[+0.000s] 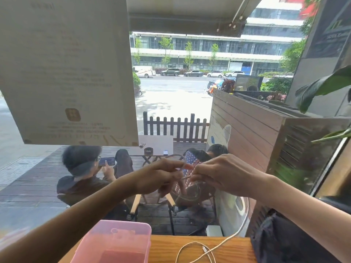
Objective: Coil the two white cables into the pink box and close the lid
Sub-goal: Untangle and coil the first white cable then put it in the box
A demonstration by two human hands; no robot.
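2 hands pinching cable

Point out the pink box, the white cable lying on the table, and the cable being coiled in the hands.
pink box (121, 232): head view, on its far wall.
white cable on the table (191, 244): head view, on its loop.
cable in the hands (187, 177): head view, strand between both hands.

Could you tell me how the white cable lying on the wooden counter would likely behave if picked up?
The white cable probably flops: it lies in loose curves. It looks thin, so likely light. One stretch trails off the wooden counter, so it may drag or snag.
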